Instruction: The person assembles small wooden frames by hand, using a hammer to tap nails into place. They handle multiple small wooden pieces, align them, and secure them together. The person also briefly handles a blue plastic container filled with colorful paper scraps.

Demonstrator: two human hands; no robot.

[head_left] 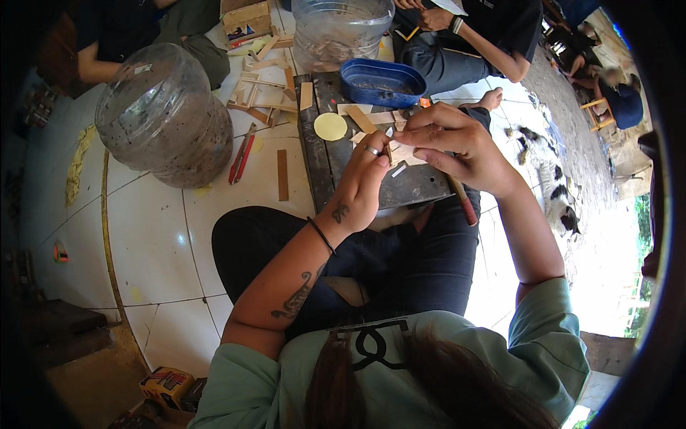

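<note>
The held piece (389,153) looks like matt wood, the 2 containers (161,107) glossy plastic (though speckled).

Black printed emblem (370,349) on chest of green shirt (389,393): two curved, interlocking strokes inside a broken frame, large and clear. Small white lettering along edge of co-worker's black shirt (518,28), upper right, only partly visible. Bold red-and-dark print on yellow box (166,386), lower left, angled to view, too blurred to make out fully. Small pale sticker (143,68) on clear plastic jug (166,114), unreadable.
</note>
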